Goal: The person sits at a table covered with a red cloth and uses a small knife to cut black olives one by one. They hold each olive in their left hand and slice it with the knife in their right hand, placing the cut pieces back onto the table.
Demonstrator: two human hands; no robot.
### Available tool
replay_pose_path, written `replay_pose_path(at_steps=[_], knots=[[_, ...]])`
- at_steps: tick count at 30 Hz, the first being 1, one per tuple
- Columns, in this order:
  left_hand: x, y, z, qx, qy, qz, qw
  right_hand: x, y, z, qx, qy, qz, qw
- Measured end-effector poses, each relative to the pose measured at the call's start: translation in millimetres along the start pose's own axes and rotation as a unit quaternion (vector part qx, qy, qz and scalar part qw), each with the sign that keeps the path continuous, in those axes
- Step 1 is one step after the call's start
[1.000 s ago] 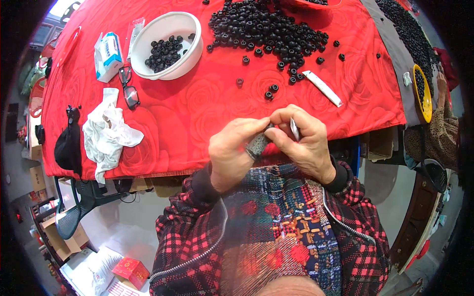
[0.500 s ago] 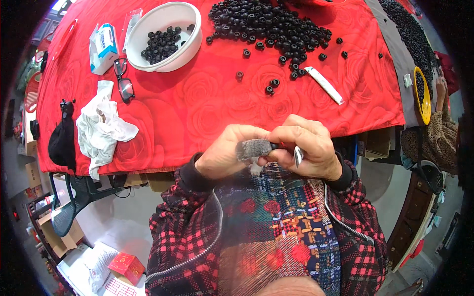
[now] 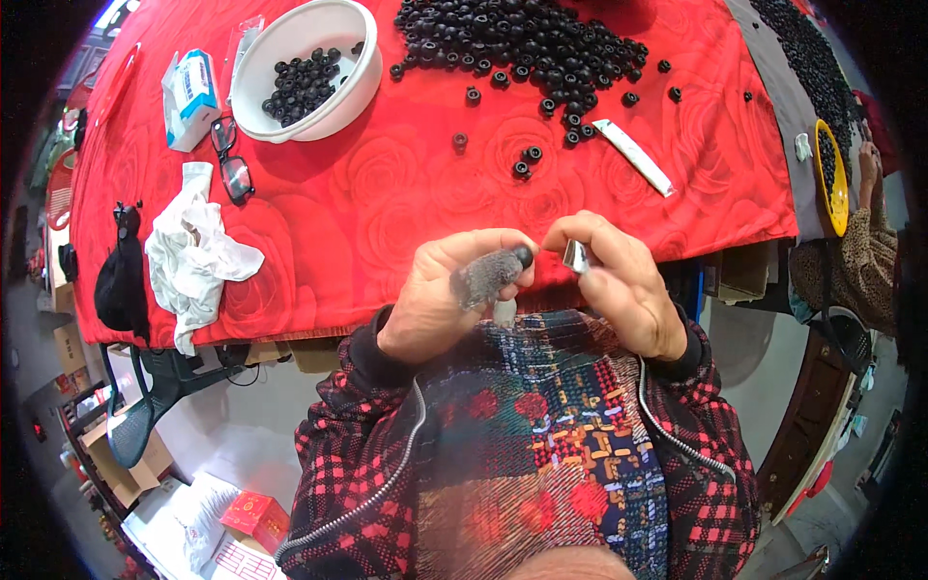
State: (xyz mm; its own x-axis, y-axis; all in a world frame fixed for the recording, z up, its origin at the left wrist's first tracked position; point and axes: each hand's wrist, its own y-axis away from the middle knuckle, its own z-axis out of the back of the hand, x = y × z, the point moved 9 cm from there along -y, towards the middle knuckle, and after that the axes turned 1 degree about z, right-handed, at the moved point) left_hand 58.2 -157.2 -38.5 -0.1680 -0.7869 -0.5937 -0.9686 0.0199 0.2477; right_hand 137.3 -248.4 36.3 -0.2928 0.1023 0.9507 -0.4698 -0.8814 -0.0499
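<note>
My left hand [image 3: 440, 295] is closed over the table's near edge, a grey cloth cover on its thumb, pinching a small black ring piece [image 3: 523, 256] at the fingertips. My right hand [image 3: 623, 285] is beside it, gripping a small shiny metal blade tool [image 3: 576, 255] close to the ring piece. A large heap of the same black ring pieces [image 3: 527, 43] lies on the red rose-patterned tablecloth [image 3: 387, 203] at the far middle. Three loose pieces [image 3: 527, 162] lie nearer to me.
A white bowl [image 3: 362, 82] with several black pieces stands at the far left, with a small blue and white box [image 3: 196, 89], glasses [image 3: 232, 159], a crumpled white cloth [image 3: 193, 253] and a black pouch [image 3: 118, 275]. A white strip [image 3: 633, 155] lies right. Another person's yellow bowl [image 3: 836, 179] is far right.
Both hands drew slightly apart and rose toward the table edge. The left thumb's grey cover now points right, with a black piece at its tip.
</note>
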Motion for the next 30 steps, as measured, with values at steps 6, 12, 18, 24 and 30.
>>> replay_pose_path(at_steps=[6, 12, 18, 24, 30], knots=[[3.6, -1.1, 3.9, -0.013, -0.014, 0.021, 1.0, -1.7, -3.0, 2.8, -0.064, 0.057, 0.06, 0.994], [5.2, 0.0, 9.1, -0.03, -0.069, 0.001, 0.997, -1.6, -5.0, 2.4, -0.073, 0.109, 0.071, 0.989], [3.9, -0.6, 9.7, -0.048, -0.09, 0.015, 0.995, -4.8, -5.4, 2.3, -0.07, 0.112, 0.074, 0.989], [2.7, -3.2, 7.7, -0.031, -0.089, 0.007, 0.996, -11.0, -6.4, 1.6, -0.061, 0.091, 0.074, 0.991], [2.0, -3.8, 8.3, -0.028, -0.083, 0.008, 0.996, -11.7, -8.6, 1.9, -0.048, 0.085, 0.068, 0.993]])
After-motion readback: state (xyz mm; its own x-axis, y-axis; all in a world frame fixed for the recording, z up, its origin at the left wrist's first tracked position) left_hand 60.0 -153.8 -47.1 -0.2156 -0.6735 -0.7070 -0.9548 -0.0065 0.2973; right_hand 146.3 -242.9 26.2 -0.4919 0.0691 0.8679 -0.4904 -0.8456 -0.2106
